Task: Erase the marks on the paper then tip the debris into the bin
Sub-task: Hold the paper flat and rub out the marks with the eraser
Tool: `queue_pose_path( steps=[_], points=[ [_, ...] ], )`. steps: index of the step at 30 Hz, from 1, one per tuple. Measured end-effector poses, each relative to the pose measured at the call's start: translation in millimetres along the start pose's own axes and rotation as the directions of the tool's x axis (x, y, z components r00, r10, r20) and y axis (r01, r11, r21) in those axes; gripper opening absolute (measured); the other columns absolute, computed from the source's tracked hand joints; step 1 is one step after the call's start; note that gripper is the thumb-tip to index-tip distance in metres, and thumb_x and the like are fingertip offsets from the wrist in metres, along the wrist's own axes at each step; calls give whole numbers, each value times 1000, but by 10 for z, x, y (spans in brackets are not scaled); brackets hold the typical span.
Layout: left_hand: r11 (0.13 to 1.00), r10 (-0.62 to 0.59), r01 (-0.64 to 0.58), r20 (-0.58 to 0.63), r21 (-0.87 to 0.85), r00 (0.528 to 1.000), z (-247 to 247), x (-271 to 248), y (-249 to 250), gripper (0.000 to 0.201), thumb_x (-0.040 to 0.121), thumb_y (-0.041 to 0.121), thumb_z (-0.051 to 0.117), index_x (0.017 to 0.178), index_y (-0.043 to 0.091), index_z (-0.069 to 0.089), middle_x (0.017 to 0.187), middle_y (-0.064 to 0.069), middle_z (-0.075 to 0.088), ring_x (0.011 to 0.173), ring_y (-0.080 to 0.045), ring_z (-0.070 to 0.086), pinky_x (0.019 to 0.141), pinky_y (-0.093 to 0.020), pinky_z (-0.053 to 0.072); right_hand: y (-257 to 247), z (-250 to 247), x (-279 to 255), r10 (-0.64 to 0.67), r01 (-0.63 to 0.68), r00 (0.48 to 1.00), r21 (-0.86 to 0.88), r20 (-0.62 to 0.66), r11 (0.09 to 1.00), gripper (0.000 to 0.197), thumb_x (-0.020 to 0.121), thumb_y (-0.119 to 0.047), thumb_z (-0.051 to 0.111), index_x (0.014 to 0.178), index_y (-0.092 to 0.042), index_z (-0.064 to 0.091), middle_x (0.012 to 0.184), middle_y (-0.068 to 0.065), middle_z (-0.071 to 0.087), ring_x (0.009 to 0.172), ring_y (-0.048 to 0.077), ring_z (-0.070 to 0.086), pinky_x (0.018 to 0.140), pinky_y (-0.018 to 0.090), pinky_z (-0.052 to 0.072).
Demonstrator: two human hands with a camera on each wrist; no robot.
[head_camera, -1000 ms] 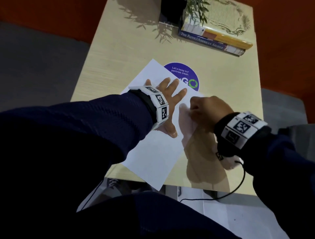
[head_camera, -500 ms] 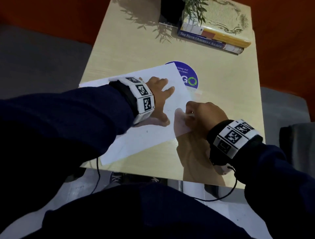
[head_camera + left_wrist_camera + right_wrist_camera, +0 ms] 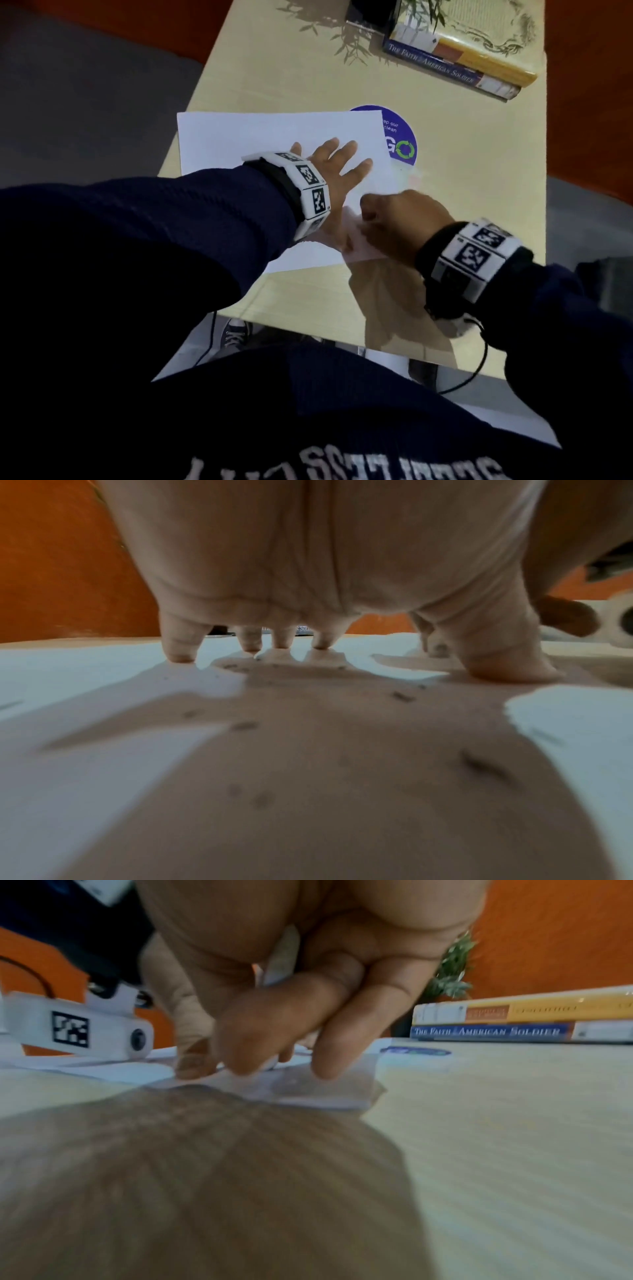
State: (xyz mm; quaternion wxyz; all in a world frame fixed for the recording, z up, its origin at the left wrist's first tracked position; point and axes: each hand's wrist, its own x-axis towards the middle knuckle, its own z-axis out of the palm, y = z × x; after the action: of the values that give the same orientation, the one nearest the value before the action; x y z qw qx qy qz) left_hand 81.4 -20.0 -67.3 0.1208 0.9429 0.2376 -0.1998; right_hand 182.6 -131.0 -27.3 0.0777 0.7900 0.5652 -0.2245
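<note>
Left hand flat, fingers spread and straight, pressing down on one white paper; from the left wrist four fingertips and the thumb touch the sheet. Right hand curled at the paper's near right corner; the right wrist view shows a whitish strip between its fingers, eraser or not, cannot tell. Paper is smooth and rectangular, lying flat on a pale wood-grain table, its left edge overhanging the table side. Only the left wrist view shows debris: small dark crumbs scattered on the sheet under the palm. The paper's far corner covers part of one round purple sticker. Two stacked books at the far end, glossy spines, a leafy plant beside them. Orange wall behind.
</note>
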Motion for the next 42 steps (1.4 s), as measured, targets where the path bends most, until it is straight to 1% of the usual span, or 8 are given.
queue_pose_path(
  steps=[5, 9, 13, 18, 23, 27, 31, 42],
  points=[
    [1000, 3, -3, 44, -8, 999, -75, 10, 37, 121, 56, 71, 71, 149, 40, -1, 157, -2, -18, 144, -26, -16, 108, -66, 6, 159, -178, 285, 63, -65, 993, -16, -103, 998, 14, 89, -28, 53, 98, -24, 62, 86, 3, 54, 92, 30, 58, 70, 29, 33],
    [1000, 5, -6, 48, 23, 999, -63, 26, 25, 125, 56, 73, 71, 147, 43, -8, 157, -4, -18, 144, -27, -14, 107, -66, 8, 14, -11, 3, 12, -12, 1000, -32, 7, 999, 19, 90, -37, 48, 92, -23, 61, 79, 2, 48, 83, 28, 52, 68, 30, 31],
    [1000, 16, -17, 35, 20, 999, -64, 37, 19, 125, 51, 76, 70, 148, 43, -2, 158, -4, -16, 144, -29, -13, 104, -68, 11, 144, -203, 244, 82, -83, 994, -14, -71, 996, 6, 87, -26, 53, 85, -31, 56, 82, 3, 57, 81, 25, 54, 71, 30, 42],
    [999, -3, 2, 31, 36, 1000, -44, 38, 43, 127, 51, 76, 70, 147, 43, -8, 157, -4, -18, 144, -27, -14, 104, -68, 8, 14, 5, -9, 17, -16, 1000, -55, 21, 998, 4, 87, -31, 54, 84, -29, 55, 80, 3, 53, 76, 25, 47, 66, 30, 33],
    [1000, 3, -3, 33, -1, 999, -49, 46, 36, 129, 48, 75, 71, 148, 43, -4, 157, -3, -18, 144, -27, -16, 103, -70, 7, 111, -176, 197, 91, -97, 992, -66, -87, 993, 5, 87, -27, 53, 83, -29, 52, 80, 4, 52, 77, 25, 47, 67, 30, 34],
    [999, -13, 12, 29, 33, 1000, -30, 51, 41, 128, 51, 76, 70, 147, 43, -8, 157, -3, -18, 144, -27, -15, 104, -69, 8, 14, -7, -54, 25, -22, 999, -84, 29, 996, 9, 88, -31, 54, 80, -29, 50, 67, 0, 44, 74, 27, 49, 64, 29, 32],
    [1000, -4, 3, 18, 18, 1000, -38, 40, 39, 129, 48, 76, 70, 147, 43, -6, 157, -3, -17, 143, -28, -15, 102, -70, 9, 143, -186, 206, 104, -109, 992, -83, -70, 990, 3, 85, -26, 53, 83, -28, 53, 67, -1, 47, 74, 26, 51, 67, 29, 35],
    [1000, 10, -10, 8, 15, 1000, -17, 31, 41, 128, 50, 76, 68, 148, 41, -6, 157, -4, -16, 144, -29, -13, 102, -71, 9, 166, -104, 147, 104, -105, 994, -27, -38, 994, 7, 84, -26, 56, 79, -23, 53, 66, -1, 52, 66, 27, 53, 65, 30, 42]
  ],
)
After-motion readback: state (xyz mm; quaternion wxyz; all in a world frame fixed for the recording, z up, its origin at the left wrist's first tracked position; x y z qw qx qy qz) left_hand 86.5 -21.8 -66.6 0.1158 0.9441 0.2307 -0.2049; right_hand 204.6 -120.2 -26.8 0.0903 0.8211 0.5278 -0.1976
